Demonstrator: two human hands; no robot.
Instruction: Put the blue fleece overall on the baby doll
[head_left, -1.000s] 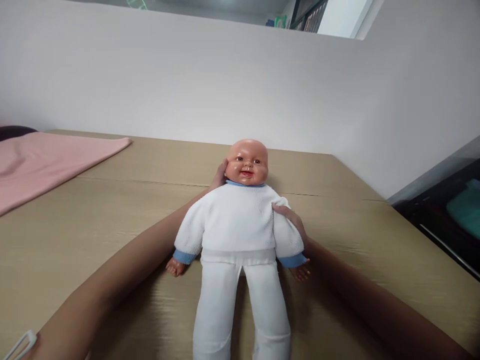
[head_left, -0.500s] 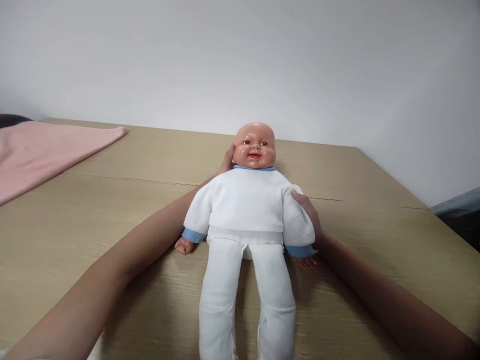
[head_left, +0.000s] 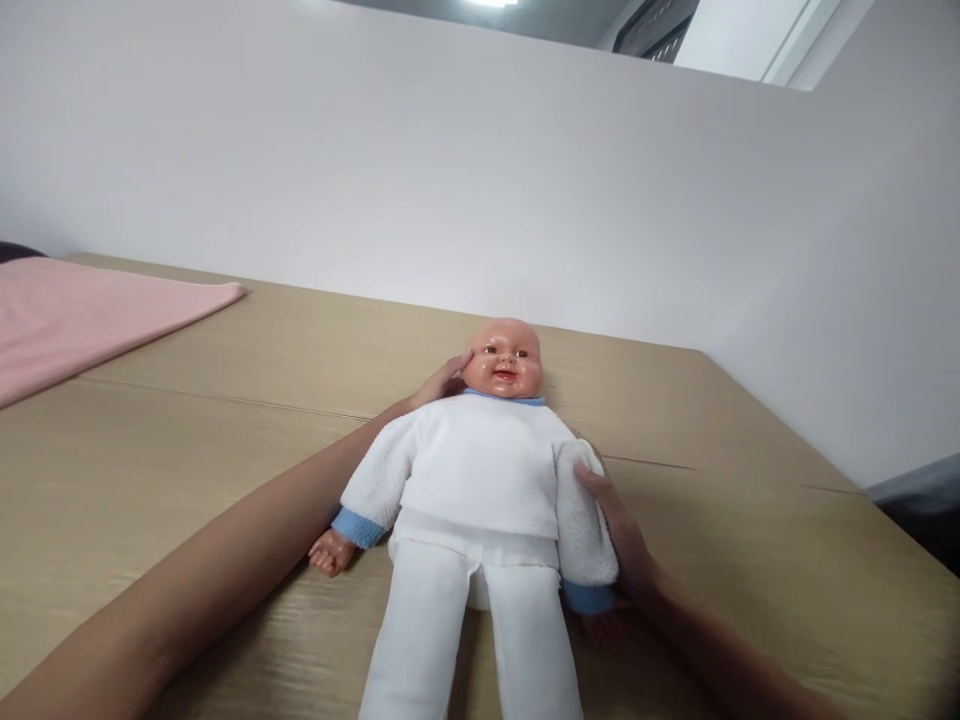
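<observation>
A baby doll (head_left: pixel 480 480) in a white fleece top with blue cuffs and white trousers lies face up on the wooden table (head_left: pixel 187 470). My left hand (head_left: pixel 444 382) cups the side and back of the doll's head, and most of its fingers are hidden behind the head. My right hand (head_left: pixel 616 535) is wrapped around the doll's arm at the sleeve, near the blue cuff.
A pink cloth (head_left: pixel 82 315) lies on the table's far left. A white wall (head_left: pixel 480 190) rises just behind the table. The table's right edge runs diagonally, with a dark object (head_left: pixel 922 510) beyond it.
The doll has come down to lie lower and flatter on the table. My right hand slid down its sleeve toward the cuff. The view has tilted upward.
</observation>
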